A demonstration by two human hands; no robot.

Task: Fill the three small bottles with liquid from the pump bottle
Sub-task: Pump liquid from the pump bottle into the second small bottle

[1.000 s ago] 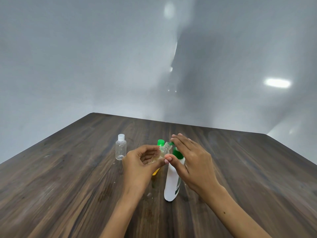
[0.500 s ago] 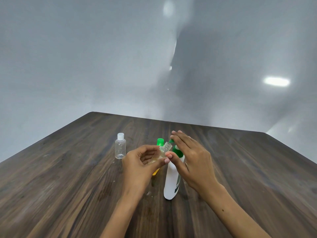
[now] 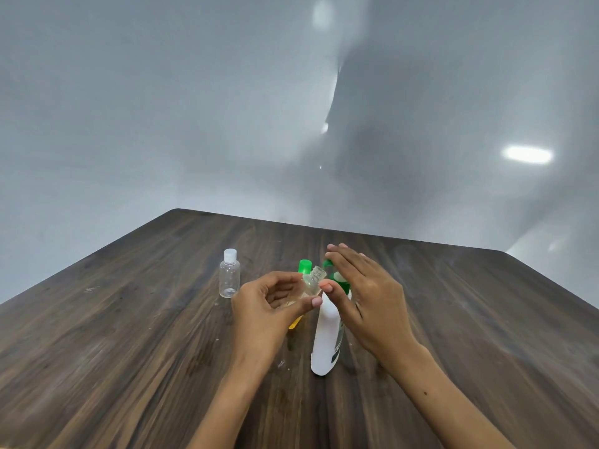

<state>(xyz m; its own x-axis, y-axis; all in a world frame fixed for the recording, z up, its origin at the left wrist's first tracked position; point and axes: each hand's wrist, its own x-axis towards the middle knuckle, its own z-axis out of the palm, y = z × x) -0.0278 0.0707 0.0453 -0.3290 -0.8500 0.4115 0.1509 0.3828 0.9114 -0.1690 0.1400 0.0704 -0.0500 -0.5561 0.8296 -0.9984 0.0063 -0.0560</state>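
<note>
On the dark wooden bench [image 3: 129, 335], your left hand [image 3: 269, 306] holds an uncapped small bottle [image 3: 312, 280] tilted toward the pump bottle [image 3: 327, 338]; your right hand [image 3: 363, 296] rests flat on its pump, grip released.

- Dark wood-grain table [image 3: 129, 335]
- Capped clear small bottle [image 3: 229, 278], standing upright
- White pump bottle [image 3: 325, 341], upright
- Yellow green-capped bottle [image 3: 303, 270], partly hidden
</note>
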